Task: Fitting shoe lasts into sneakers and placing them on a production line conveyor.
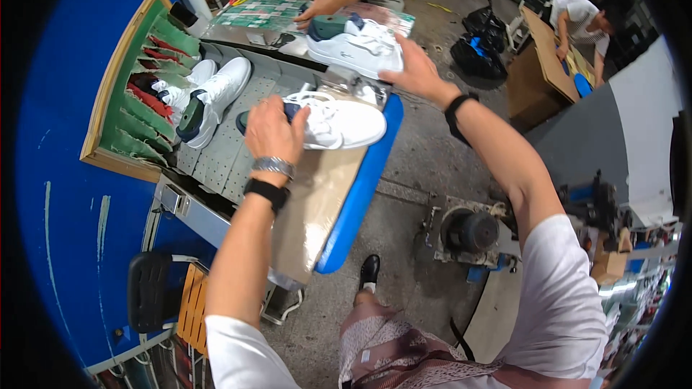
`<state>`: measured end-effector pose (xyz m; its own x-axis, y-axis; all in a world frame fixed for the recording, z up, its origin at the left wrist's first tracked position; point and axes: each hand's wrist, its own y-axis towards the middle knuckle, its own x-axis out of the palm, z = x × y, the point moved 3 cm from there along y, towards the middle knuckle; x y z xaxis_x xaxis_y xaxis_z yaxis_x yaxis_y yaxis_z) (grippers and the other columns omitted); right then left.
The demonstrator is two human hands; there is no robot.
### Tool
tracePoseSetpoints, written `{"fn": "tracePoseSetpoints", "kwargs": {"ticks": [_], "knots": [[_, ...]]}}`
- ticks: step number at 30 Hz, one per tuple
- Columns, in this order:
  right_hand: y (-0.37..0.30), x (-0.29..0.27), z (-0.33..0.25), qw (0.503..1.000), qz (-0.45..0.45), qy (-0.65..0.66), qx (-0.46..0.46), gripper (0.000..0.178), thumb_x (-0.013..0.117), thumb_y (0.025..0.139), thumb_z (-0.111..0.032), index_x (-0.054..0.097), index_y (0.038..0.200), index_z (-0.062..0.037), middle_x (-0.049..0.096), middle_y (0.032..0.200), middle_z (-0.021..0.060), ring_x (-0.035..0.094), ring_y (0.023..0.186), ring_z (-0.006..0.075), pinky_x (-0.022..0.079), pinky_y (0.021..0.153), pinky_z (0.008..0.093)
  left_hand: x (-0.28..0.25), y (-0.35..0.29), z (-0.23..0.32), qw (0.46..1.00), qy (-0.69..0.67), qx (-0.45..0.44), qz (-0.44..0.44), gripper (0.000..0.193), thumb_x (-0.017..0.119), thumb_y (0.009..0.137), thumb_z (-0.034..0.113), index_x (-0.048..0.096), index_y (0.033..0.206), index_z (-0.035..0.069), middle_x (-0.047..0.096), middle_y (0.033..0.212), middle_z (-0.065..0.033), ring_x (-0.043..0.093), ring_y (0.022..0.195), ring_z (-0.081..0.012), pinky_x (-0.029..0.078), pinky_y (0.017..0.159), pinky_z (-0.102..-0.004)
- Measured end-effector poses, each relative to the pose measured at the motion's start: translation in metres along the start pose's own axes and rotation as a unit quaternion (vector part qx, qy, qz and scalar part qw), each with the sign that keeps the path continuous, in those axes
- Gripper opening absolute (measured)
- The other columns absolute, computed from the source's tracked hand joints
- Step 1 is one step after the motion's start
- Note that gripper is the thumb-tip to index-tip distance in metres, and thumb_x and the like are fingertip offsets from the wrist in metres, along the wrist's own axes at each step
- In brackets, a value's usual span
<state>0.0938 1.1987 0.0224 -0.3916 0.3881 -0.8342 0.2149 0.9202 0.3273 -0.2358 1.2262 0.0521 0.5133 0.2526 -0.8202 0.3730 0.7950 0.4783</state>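
Note:
My left hand [272,133] is wrapped over the heel end of a white sneaker [353,125] with a dark green and navy heel and loose white laces. This shoe lies on its sole on a brown board surface [317,194], toe to the right. My right hand [424,75] grips the toe of a second white sneaker [344,49], thumb below and fingers above; its green insole shows at the heel. Two more white sneakers, one nearer [216,101] and one farther [176,91], stand to the left on the grey perforated conveyor [252,97].
A blue machine [58,173] has a wood-framed opening [119,94] with green and red flaps. Blue padding [353,209] edges the board. Across from me, a co-worker's hands [331,1] work at a green-patterned table [259,11]. A motor [472,230] stands on the floor at right.

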Motion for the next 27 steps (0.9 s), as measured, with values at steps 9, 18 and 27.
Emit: {"fn": "tracePoseSetpoints", "kwargs": {"ticks": [9,18,27], "knots": [[0.03,-0.002,-0.041,0.984,0.155,-0.078,0.031,0.07,0.092,0.062,-0.042,0.061,0.113,-0.0035,0.061,0.112,0.0163,0.057,0.114,0.0364,0.046,0.089,0.0488,0.007,0.005,0.007,0.998,-0.044,0.003,0.044,0.032,0.08,0.083,0.026,0.06,0.089,0.001,0.06,0.095,-0.0185,0.054,0.093,-0.0389,0.045,0.081,-0.0475],[-0.489,-0.185,-0.042,0.934,0.067,0.056,0.346,0.082,0.094,0.066,-0.038,0.057,0.132,-0.0034,0.064,0.122,0.0152,0.061,0.115,0.0338,0.048,0.1,0.0427,-0.045,-0.071,0.058,0.996,-0.075,0.045,0.012,0.023,0.075,0.086,0.017,0.06,0.09,-0.001,0.061,0.093,-0.0213,0.055,0.09,-0.0431,0.045,0.08,-0.0509],[-0.965,-0.36,-0.064,0.672,0.297,-0.033,0.677,0.081,0.085,0.084,-0.027,0.044,0.141,0.0144,0.057,0.133,0.0266,0.056,0.122,0.033,0.042,0.109,0.042,-0.131,-0.294,0.23,0.966,-0.133,0.026,-0.221,0.025,0.08,0.081,0.019,0.061,0.088,0.005,0.066,0.083,-0.02,0.064,0.08,-0.0445,0.05,0.065,-0.0479]]}}
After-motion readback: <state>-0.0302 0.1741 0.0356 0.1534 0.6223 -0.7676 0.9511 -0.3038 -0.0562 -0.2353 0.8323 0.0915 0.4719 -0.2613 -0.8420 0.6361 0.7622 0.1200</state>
